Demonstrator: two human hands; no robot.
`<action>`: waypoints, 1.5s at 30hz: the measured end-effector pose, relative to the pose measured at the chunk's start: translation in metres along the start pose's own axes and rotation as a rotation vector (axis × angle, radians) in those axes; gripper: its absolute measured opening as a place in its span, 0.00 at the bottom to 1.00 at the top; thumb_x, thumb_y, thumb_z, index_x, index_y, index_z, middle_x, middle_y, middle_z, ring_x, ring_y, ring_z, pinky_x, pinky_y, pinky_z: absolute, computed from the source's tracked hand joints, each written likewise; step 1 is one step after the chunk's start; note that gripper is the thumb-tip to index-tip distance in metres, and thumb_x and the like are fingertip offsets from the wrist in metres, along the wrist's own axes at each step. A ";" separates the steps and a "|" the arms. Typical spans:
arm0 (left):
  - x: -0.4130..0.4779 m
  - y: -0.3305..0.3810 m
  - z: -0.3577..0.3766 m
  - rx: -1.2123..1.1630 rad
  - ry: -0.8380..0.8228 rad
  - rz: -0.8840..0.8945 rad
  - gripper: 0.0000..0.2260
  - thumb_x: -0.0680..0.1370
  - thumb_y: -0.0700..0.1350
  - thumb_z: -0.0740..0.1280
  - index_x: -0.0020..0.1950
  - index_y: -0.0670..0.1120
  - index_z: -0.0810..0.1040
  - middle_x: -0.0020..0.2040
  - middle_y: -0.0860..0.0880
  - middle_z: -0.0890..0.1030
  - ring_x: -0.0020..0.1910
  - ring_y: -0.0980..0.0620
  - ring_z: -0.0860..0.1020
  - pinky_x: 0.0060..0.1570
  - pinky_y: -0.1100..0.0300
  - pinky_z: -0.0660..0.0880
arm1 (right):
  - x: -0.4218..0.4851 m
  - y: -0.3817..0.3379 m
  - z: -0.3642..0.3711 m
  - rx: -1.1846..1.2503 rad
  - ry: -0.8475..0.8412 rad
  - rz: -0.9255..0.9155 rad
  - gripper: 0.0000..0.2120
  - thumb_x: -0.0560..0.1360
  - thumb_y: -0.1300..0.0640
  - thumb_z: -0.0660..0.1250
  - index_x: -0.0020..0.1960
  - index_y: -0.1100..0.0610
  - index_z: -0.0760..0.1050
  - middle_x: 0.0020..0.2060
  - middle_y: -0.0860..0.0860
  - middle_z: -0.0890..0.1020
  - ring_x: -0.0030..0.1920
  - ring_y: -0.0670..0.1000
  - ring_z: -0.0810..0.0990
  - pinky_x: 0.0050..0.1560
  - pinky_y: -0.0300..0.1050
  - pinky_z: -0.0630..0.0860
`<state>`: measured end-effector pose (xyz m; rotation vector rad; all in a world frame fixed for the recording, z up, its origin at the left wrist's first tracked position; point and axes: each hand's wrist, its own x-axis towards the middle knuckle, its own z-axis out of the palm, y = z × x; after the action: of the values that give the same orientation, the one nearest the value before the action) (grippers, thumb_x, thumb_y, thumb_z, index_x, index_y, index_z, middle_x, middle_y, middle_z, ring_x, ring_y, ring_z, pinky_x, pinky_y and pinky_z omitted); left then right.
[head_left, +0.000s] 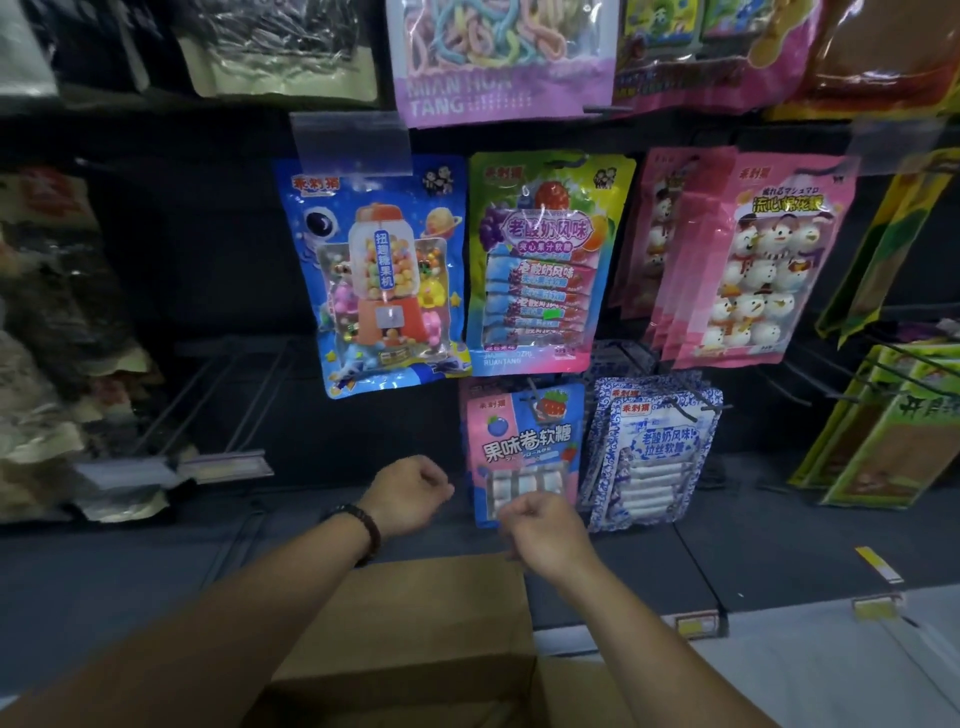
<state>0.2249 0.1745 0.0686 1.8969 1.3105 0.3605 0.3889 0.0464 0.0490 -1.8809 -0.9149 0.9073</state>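
Note:
My left hand (410, 493) is raised in front of the dark shelf back, its fingers curled into a loose fist with nothing in it. My right hand (545, 530) is also curled. It overlaps the bottom edge of a hanging pink-and-blue bag of roll candy (519, 441); I cannot tell whether it touches the bag. A dark bead bracelet (363, 525) sits on my left wrist. An open cardboard box (415, 623) lies below both forearms.
Candy bags hang on pegs: a blue gumball-machine bag (374, 275), a fruit-chew bag (545, 260), pink snowman marshmallow bags (753, 260), blue-and-white patterned bags (654, 452) and green packs (883, 431) at the right. Bare wire pegs (234, 400) stick out at the left.

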 end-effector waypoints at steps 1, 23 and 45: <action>-0.014 -0.009 -0.010 0.119 -0.054 0.049 0.04 0.80 0.49 0.72 0.46 0.52 0.82 0.40 0.56 0.83 0.37 0.56 0.81 0.34 0.67 0.72 | -0.005 0.000 0.004 -0.041 -0.025 -0.016 0.09 0.78 0.53 0.69 0.42 0.53 0.85 0.38 0.51 0.87 0.39 0.53 0.88 0.48 0.57 0.87; -0.211 -0.118 -0.100 0.642 -0.543 0.142 0.17 0.85 0.56 0.63 0.70 0.50 0.79 0.66 0.51 0.81 0.65 0.49 0.78 0.63 0.55 0.74 | -0.142 0.169 0.236 0.026 -0.268 0.654 0.09 0.84 0.52 0.64 0.57 0.55 0.80 0.48 0.58 0.87 0.42 0.54 0.86 0.37 0.46 0.83; -0.172 -0.110 -0.089 0.661 -0.606 0.115 0.19 0.85 0.59 0.62 0.72 0.52 0.77 0.68 0.50 0.80 0.65 0.48 0.77 0.62 0.52 0.75 | -0.141 0.256 0.288 -0.169 -0.451 0.873 0.10 0.76 0.59 0.77 0.53 0.59 0.79 0.46 0.55 0.83 0.41 0.51 0.82 0.32 0.42 0.77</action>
<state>0.0242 0.0786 0.0792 2.3538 0.9571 -0.6351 0.1411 -0.0677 -0.2576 -2.2989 -0.3789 1.8739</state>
